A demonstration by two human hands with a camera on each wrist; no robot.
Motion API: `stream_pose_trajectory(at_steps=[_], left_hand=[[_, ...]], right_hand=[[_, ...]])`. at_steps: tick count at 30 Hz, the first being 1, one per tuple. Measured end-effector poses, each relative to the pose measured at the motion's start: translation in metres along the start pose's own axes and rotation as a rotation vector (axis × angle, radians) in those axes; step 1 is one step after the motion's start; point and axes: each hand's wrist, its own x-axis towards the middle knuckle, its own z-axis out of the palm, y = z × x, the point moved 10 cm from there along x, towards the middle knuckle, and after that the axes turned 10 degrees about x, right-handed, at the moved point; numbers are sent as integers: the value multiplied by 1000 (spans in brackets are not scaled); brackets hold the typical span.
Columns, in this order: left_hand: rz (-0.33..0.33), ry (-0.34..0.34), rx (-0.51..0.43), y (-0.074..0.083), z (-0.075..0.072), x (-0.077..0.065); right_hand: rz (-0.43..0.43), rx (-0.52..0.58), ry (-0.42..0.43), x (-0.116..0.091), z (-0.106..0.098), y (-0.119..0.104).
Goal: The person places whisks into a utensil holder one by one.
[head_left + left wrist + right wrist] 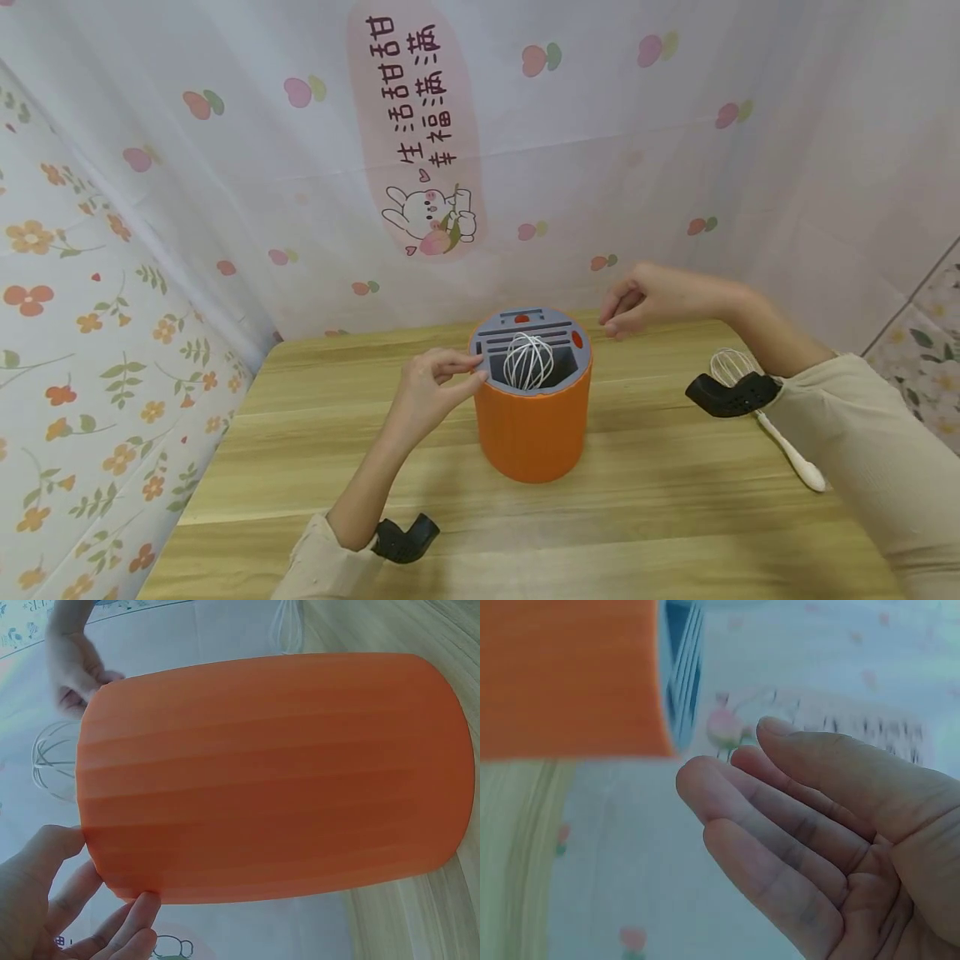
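An orange utensil holder [532,437] with a grey slotted top stands upright on the table. A whisk with white wire loops [528,362] stands in its large compartment, loops up; its handle is hidden inside. My left hand [438,387] holds the holder's left rim between thumb and fingers. In the left wrist view, the left fingertips [146,901] lie against the orange wall near the rim. To the right of the holder, my right hand [648,300] hovers in the air, fingers loosely bent and nothing in them. It is apart from the holder in the right wrist view.
A second whisk [791,450] with a pale handle lies on the wooden table [337,467] at the right, partly hidden by the right forearm and its black wrist mount [731,394]. A printed curtain [600,167] hangs close behind the holder.
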Motion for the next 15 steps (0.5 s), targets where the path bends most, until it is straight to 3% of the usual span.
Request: stream_pose_trajectory(at_steps=[15], left_hand=[[-17, 6, -5, -2, 0, 0]], right_hand=[[231, 85, 130, -60, -55, 118]])
